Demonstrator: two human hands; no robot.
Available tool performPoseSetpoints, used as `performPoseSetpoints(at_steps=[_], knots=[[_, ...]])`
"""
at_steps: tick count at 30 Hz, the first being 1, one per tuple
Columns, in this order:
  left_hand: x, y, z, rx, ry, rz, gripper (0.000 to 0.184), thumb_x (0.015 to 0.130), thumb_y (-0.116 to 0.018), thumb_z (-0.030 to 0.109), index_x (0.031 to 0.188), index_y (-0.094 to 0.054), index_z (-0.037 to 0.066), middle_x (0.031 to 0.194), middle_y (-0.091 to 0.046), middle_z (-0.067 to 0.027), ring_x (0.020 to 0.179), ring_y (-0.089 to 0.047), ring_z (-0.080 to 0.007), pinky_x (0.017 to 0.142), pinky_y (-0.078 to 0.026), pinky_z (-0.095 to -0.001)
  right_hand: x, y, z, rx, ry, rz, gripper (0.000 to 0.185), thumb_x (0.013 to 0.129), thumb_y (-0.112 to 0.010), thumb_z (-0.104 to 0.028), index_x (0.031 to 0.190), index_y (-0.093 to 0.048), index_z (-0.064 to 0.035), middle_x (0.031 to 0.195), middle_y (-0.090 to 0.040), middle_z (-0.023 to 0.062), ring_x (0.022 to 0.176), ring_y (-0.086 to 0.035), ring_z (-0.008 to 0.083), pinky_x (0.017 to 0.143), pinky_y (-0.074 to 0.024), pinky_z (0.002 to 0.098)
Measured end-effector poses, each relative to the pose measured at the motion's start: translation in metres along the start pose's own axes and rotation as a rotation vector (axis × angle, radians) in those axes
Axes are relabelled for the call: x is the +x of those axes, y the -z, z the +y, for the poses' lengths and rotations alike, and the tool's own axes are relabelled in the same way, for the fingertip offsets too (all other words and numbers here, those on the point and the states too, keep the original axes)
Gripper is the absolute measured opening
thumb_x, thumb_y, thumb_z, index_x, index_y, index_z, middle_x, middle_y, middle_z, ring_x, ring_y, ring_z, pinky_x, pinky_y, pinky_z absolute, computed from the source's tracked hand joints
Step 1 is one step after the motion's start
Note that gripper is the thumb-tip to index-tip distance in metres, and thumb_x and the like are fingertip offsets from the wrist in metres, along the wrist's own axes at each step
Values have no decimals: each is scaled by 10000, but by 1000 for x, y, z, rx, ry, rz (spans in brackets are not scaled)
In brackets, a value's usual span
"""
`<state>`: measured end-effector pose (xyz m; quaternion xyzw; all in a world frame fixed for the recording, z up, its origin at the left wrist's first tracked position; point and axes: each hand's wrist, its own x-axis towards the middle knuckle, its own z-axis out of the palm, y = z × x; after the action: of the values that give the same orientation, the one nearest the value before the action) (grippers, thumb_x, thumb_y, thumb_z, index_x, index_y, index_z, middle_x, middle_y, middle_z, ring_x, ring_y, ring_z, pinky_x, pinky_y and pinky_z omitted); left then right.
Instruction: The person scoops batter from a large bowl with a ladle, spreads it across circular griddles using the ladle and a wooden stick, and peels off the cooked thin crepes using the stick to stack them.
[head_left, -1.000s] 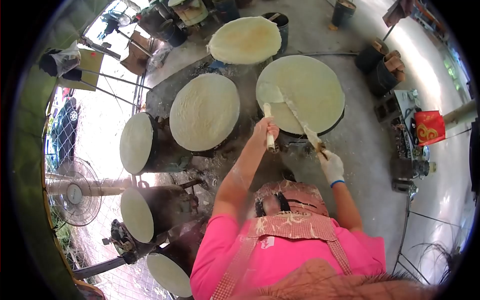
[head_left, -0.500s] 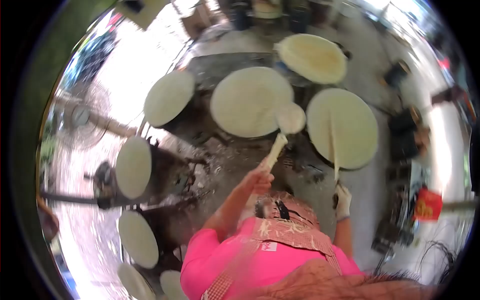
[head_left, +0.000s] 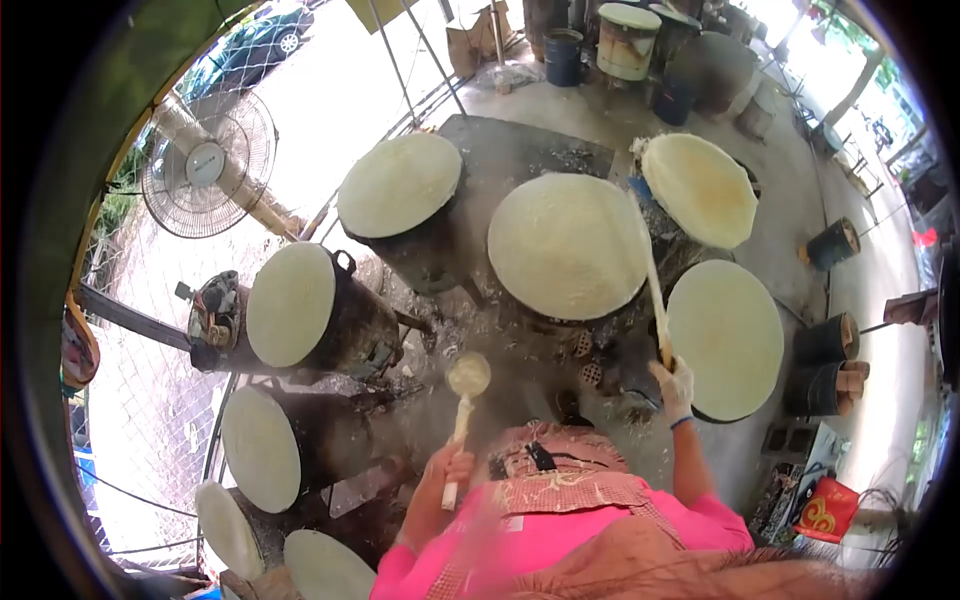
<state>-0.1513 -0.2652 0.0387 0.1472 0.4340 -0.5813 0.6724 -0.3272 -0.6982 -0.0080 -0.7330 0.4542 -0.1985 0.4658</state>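
Observation:
My left hand (head_left: 455, 468) is bare and wrapped round the handle of a ladle (head_left: 469, 376), whose round, batter-coloured bowl is over the floor between the pans. In my gloved right hand (head_left: 674, 385) is a long, thin pale stick (head_left: 655, 280). Its far end reaches the right edge of the central round pan (head_left: 568, 246), which a pale, flat layer covers. Just right of the stick is another covered pan (head_left: 725, 340). The pan (head_left: 699, 190) at the upper right holds a sheet with a browned patch and a raised, ragged edge.
More pale-covered round pans on drums stand along the left, at the upper left (head_left: 400, 185), middle left (head_left: 291, 305) and lower left (head_left: 261, 450). A fan (head_left: 209, 160) stands by the wire fence. Buckets (head_left: 832, 243), a red bag (head_left: 827, 509) and concrete blocks lie to the right.
The view has turned left. The ladle has moved away from the pans, down and left with my left hand. The stick has moved from the right pan to the central pan's edge.

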Motion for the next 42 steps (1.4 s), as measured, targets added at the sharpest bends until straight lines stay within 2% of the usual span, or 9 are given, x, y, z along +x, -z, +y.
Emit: performPoseSetpoints(at_steps=[5,9,12,13,16,22,24,26,42], knots=[[8,-13,-28,-152,-123,-47,449,989,-404,355,640,-345,78,517,-307,6,350,-287,-92,310,-295,-233,144,-13,-76,-353,106,-9,322,778,-620,-297,918,-609,-7,829,-639,220,814,-630,361,705,-465,424],[20,-28,-48,-330,-244,-255,436,988,-428,329,641,-328,84,527,-313,6,363,-318,-79,308,-308,-217,277,-58,-109,-585,372,-33,251,773,-562,-278,909,-642,-82,871,-640,207,878,-616,375,757,-478,460],[24,-42,-64,-359,-357,-407,155,1002,-408,174,898,-369,66,633,-274,45,454,-271,-11,373,-259,-172,342,-101,-145,-641,548,-35,232,787,-551,-258,907,-659,-90,892,-649,188,895,-626,360,766,-489,448],[22,-54,-67,-312,-398,-362,206,1001,-409,201,846,-376,70,618,-279,43,440,-272,-21,353,-256,-184,359,-115,-156,-674,541,-63,235,789,-548,-250,918,-665,-92,912,-652,185,907,-629,355,774,-493,443],[25,-37,-74,-488,-349,-351,314,991,-429,263,1263,-482,115,591,-332,3,409,-342,-68,331,-345,-212,399,-165,-181,-760,523,-173,256,791,-543,-232,957,-678,-91,972,-656,182,942,-634,341,801,-503,431],[19,-40,-102,-586,-440,-439,258,989,-431,253,1192,-512,116,599,-341,7,416,-345,-62,335,-344,-206,431,-208,-186,-882,540,-397,290,770,-551,-207,999,-678,-83,1033,-649,184,1005,-618,331,864,-491,416],[21,-44,-106,-636,-458,-432,159,983,-437,270,1012,-467,116,575,-334,18,408,-336,-64,341,-330,-210,427,-203,-197,-870,572,-419,292,770,-541,-215,989,-673,-74,1022,-643,195,1007,-610,338,860,-482,419],[21,-50,-106,-714,-472,-389,367,970,-448,305,666,-371,117,520,-315,39,392,-316,-68,354,-303,-223,413,-190,-217,-840,586,-442,293,772,-533,-219,982,-669,-67,1013,-640,203,1004,-608,341,850,-481,422],[25,-61,-99,-575,-712,-237,224,950,-499,165,823,-394,14,689,-339,4,495,-339,-35,397,-300,-178,410,-178,-207,-790,692,-387,233,810,-550,-269,936,-646,-98,919,-658,186,919,-621,364,795,-481,462]])
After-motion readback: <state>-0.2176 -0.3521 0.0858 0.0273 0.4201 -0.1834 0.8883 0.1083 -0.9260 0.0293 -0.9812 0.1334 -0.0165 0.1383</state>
